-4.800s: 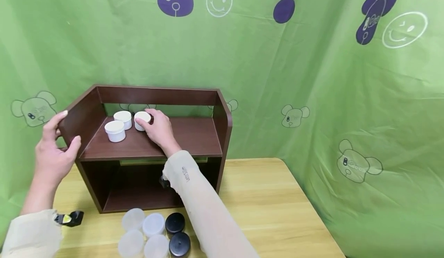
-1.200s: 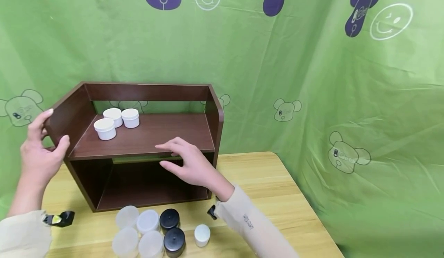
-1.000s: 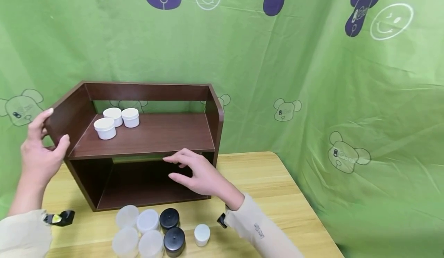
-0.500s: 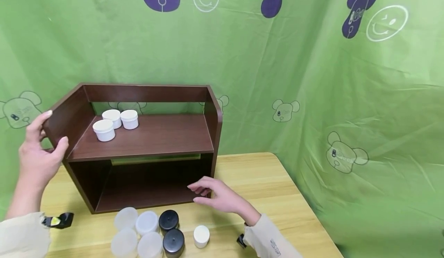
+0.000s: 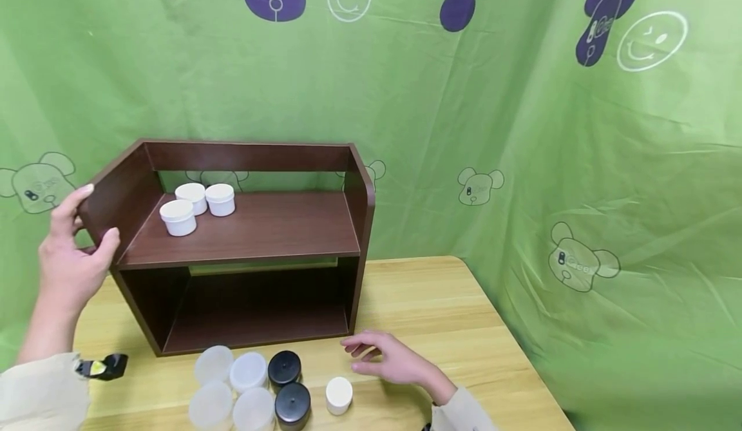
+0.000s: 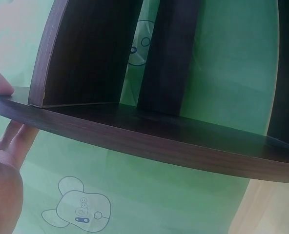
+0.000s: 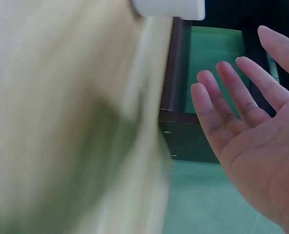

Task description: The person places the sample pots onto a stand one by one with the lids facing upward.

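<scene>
I see my own arms in pale beige sleeves to the wrists, hands bare. A small black device with a yellow patch (image 5: 104, 367) sits at my left cuff.

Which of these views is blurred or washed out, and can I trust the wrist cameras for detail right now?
Head view: sharp and evenly lit; shelf and jars clear. Left wrist view: hazy and backlit by the green cloth, shelf edge soft, left hand cut off at the frame edge. Right wrist view: table smeared by blur, right hand fairly clear. Trust the head view for detail.
</scene>
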`<state>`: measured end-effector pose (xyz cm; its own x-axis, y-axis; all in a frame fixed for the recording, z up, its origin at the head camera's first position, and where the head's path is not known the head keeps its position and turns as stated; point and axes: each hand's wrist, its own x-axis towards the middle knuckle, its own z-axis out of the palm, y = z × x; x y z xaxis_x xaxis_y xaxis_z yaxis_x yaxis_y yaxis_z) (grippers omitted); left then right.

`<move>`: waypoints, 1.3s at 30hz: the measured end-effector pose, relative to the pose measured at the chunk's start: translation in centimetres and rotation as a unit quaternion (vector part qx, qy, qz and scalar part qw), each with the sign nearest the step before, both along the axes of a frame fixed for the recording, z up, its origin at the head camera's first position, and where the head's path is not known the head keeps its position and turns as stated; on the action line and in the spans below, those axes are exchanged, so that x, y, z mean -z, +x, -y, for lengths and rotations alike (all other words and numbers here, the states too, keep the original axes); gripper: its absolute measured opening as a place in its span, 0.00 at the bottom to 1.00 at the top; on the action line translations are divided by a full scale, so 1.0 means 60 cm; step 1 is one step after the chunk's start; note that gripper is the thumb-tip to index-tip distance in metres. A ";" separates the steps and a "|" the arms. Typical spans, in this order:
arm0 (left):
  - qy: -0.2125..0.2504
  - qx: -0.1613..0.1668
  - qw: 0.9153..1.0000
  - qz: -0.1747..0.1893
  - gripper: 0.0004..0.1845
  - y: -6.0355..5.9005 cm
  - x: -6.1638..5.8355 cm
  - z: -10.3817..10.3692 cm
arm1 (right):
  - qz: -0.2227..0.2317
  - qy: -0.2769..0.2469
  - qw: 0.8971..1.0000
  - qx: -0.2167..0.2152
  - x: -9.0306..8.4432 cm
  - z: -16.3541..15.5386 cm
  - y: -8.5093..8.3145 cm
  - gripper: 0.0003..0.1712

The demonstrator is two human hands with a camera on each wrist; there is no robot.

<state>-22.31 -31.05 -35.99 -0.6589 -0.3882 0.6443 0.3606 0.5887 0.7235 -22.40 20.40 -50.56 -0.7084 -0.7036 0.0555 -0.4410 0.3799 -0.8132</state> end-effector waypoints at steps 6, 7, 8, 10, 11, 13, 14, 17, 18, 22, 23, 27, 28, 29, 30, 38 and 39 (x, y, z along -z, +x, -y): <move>-0.001 -0.005 1.000 0.012 0.38 0.002 0.002 0.003 | 0.050 -0.012 0.998 -0.041 0.025 -0.003 0.014 0.37; 0.000 -0.005 1.000 0.011 0.38 0.002 0.003 0.003 | 0.054 -0.012 0.997 -0.046 0.027 -0.003 0.015 0.38; 0.002 -0.004 1.000 0.011 0.38 0.001 0.003 0.003 | 0.057 -0.011 0.997 -0.049 0.027 -0.002 0.016 0.40; 0.003 -0.002 1.000 0.009 0.38 0.001 0.003 0.003 | 0.057 -0.006 0.997 -0.049 0.028 0.001 0.016 0.42; 0.004 -0.002 1.000 0.009 0.38 0.001 0.003 0.003 | 0.057 -0.003 0.997 -0.048 0.029 0.002 0.016 0.43; 0.004 -0.002 1.000 0.008 0.38 0.001 0.003 0.003 | 0.050 0.004 0.998 -0.047 0.030 0.005 0.016 0.45; 0.003 -0.003 1.000 0.008 0.38 0.001 0.002 0.003 | 0.045 0.008 0.998 -0.046 0.032 0.007 0.016 0.46; 0.000 -0.005 1.000 0.010 0.38 0.001 0.001 0.003 | 0.035 0.019 0.998 -0.046 0.037 0.013 0.017 0.48; 0.000 -0.005 1.000 0.011 0.38 0.001 0.001 0.004 | 0.031 0.021 0.998 -0.048 0.039 0.015 0.018 0.48; 0.002 -0.003 1.000 0.015 0.38 0.004 0.001 0.004 | 0.024 0.020 0.998 -0.052 0.044 0.021 0.020 0.48; 0.003 -0.002 1.000 0.015 0.38 0.004 0.002 0.003 | 0.022 0.019 0.998 -0.054 0.045 0.022 0.021 0.48; 0.003 -0.001 1.000 0.014 0.38 0.006 0.003 0.002 | 0.009 0.013 0.998 -0.061 0.049 0.025 0.021 0.44; 0.003 0.000 1.000 0.014 0.38 0.006 0.003 0.002 | 0.006 0.013 0.998 -0.062 0.051 0.026 0.021 0.42; 0.002 0.000 1.000 0.014 0.38 0.007 0.003 0.002 | 0.004 0.012 0.998 -0.063 0.052 0.027 0.020 0.41; 0.002 0.000 1.000 0.016 0.38 0.007 0.003 0.002 | 0.002 0.012 0.998 -0.062 0.054 0.028 0.020 0.39; 0.003 0.004 1.000 0.016 0.38 0.002 0.000 0.003 | 0.027 0.004 0.999 -0.035 0.057 0.030 0.019 0.30; 0.003 0.005 1.000 0.015 0.38 0.001 -0.001 0.002 | 0.028 0.004 0.999 -0.032 0.056 0.031 0.019 0.30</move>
